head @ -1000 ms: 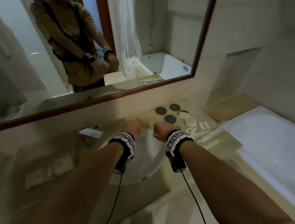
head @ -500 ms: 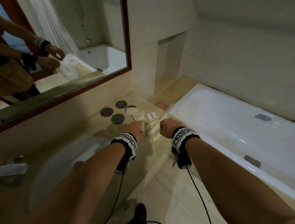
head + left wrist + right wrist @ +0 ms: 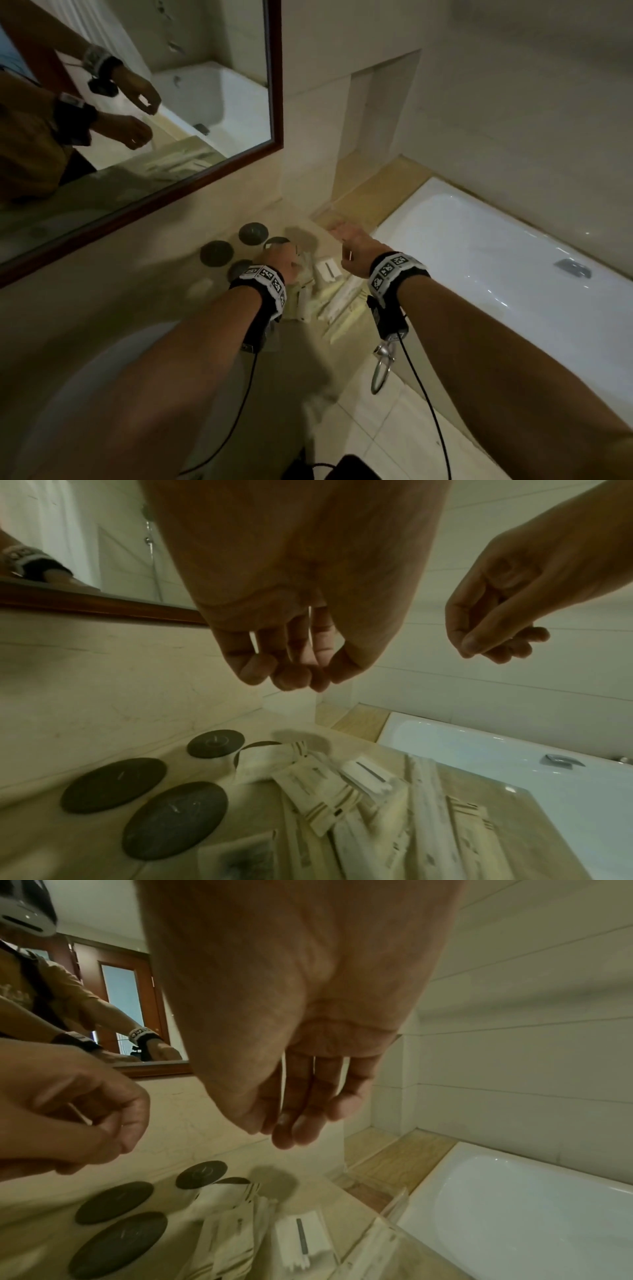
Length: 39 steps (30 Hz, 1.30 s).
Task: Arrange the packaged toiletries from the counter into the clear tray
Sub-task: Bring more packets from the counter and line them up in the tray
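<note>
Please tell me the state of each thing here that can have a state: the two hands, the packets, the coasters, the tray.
left hand: fingers loosely curled, holds nothing, above the packets.
right hand: fingers relaxed, holds nothing.
packaged toiletries: lying in a loose pile on the counter, untouched.
small white box: lying flat among the packets.
dark round coasters: flat on the counter, one partly covered by a packet.
clear tray: too unclear to tell.

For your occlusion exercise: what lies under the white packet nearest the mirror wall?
A dark round coaster pokes out beneath the white packet; most of it is hidden. Three more coasters lie uncovered beside it.
</note>
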Motion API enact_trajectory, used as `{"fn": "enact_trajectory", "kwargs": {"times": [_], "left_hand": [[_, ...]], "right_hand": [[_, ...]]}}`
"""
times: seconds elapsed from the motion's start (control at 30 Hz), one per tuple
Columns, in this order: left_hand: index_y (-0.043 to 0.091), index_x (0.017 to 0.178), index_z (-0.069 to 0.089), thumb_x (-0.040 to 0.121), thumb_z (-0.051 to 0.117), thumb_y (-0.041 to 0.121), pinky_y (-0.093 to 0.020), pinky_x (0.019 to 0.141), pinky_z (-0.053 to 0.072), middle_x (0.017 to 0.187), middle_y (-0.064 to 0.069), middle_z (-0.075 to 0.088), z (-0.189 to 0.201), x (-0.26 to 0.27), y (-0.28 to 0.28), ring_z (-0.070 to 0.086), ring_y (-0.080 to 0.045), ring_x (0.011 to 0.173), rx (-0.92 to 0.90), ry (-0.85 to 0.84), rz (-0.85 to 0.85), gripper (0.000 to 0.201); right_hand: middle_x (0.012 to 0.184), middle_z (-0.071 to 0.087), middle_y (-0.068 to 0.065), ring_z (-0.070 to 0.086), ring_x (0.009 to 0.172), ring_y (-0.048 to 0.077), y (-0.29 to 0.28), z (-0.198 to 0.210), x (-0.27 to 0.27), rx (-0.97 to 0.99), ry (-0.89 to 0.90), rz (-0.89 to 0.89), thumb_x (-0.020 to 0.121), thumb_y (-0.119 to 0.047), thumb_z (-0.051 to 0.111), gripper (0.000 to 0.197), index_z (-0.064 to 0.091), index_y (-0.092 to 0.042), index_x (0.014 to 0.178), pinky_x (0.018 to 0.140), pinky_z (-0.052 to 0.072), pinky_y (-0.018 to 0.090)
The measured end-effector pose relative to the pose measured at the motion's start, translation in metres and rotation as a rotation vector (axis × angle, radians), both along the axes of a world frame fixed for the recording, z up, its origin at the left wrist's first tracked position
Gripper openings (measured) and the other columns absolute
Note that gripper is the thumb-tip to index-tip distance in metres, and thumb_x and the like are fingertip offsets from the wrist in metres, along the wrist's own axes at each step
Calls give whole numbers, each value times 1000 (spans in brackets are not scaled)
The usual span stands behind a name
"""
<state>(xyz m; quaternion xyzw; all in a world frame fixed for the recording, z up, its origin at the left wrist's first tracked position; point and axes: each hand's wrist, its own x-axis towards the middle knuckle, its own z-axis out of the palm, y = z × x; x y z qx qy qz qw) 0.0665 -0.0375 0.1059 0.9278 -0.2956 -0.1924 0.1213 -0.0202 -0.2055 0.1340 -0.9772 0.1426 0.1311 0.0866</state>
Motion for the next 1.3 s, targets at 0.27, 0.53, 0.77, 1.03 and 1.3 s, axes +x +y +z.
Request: {"fn": "enact_trajectory", "kwargs": {"times": [0.27,0.53,0.77,1.03,1.3], "left_hand": [[5,117,52,94,45,22,-45,91,47,120,-20,58,-45,52,1,56,-38,110,41,68,111,30],[5,134,41,93,55,31,-40,104,37,138,-17,47,-87,70,-8,46,-33,127,166,178,203,50],[20,135,41,82,64,43,-46,104,41,137,-9,46,-114,78,-23,47,-32,125,191,276,333,62],[19,134,35,77,62,59,-51,106,36,135,-11,48,-145,84,-49,46,-34,125,168,265,415,74],[20,128,39,75,73,40,-44,100,45,127,-9,56,-151,92,-62,55,-31,117,25,393,569,66]], "right_hand": [[112,64,11,61,101,32,-4,-43,64,44,172,71,92,-26,53,22,64,-9,101,86,52,42],[121,58,10,59,104,31,-25,-89,118,95,227,210,95,-27,52,27,54,-14,119,82,46,35],[126,50,9,50,116,31,-32,-131,160,154,205,339,93,-22,53,34,47,-15,126,92,44,42],[126,48,12,45,116,31,-25,-165,192,134,132,334,93,-27,53,42,41,-11,130,87,48,43],[126,54,15,51,116,33,-15,-182,209,154,146,326,90,-29,61,52,39,-11,134,92,45,42]]}}
